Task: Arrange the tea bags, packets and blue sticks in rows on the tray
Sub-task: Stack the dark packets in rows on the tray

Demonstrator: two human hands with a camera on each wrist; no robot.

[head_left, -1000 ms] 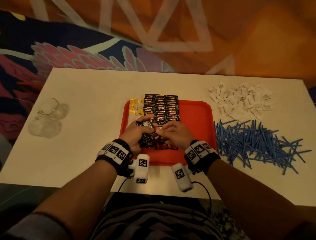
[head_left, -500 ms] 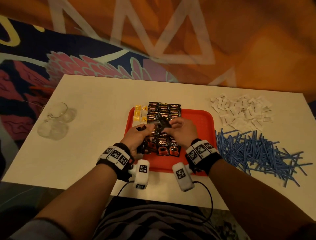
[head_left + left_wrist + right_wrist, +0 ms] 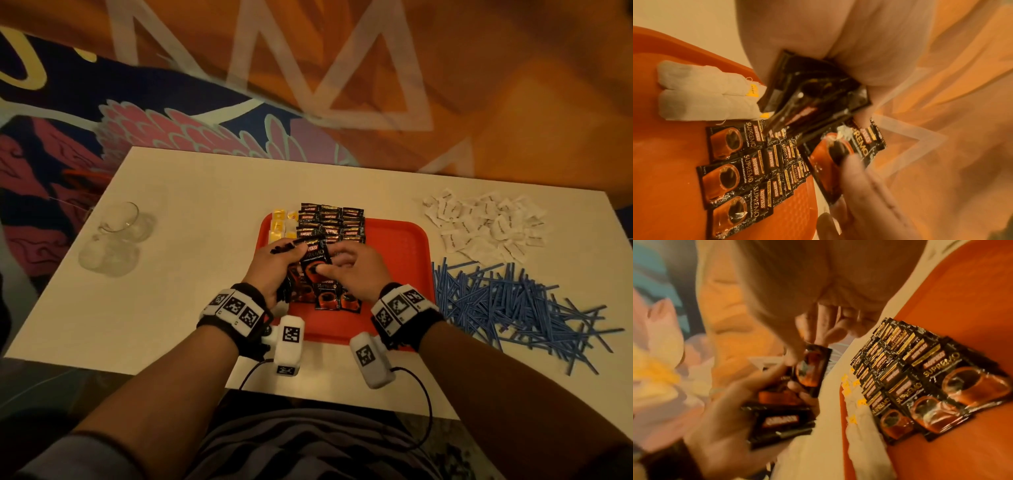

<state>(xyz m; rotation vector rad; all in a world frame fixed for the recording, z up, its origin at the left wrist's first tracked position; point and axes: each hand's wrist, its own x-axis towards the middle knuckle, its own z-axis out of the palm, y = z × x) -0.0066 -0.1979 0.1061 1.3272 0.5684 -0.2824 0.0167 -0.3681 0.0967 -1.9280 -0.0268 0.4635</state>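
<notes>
Left hand (image 3: 277, 265) grips a stack of black packets (image 3: 813, 97); right hand (image 3: 356, 270) pinches one packet (image 3: 315, 260), now lifted clear of that stack versus half a second ago, so another goes down next. Its long axis runs top-to-bottom in frame, logo end pointing up. It hovers mid-frame over the red tray (image 3: 404, 253), above the packet rows (image 3: 330, 222). Blue sticks (image 3: 507, 301) sit at the right, off the tray.

The light is dim and warm orange everywhere. The head view bends at its edges; the right wrist view is strongly blurred by motion.
</notes>
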